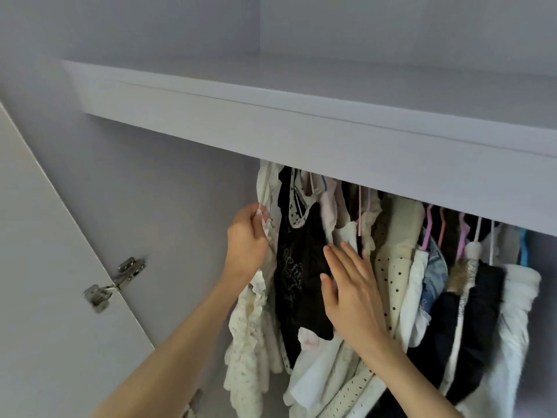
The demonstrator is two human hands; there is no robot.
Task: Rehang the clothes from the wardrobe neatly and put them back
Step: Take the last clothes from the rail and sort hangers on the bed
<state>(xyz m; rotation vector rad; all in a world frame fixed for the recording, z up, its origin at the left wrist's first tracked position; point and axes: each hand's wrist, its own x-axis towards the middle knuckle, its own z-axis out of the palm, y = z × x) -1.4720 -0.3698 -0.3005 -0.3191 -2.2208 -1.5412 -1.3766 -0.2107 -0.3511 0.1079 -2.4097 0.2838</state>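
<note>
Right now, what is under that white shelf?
Under the white shelf hang crowded clothes on pink hangers. The shelf's edge covers the rail and hanger hooks.

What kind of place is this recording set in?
Most likely a home wardrobe: clothes hang crowded on hangers under a white shelf, and an open door with a metal hinge stands at left.

Matt, smooth white panels form the shelf (301, 128) and door (45, 267), the hinge (116, 280) is shiny metal, and the hanging clothes (301, 267) are soft, frilled cloth.
</note>
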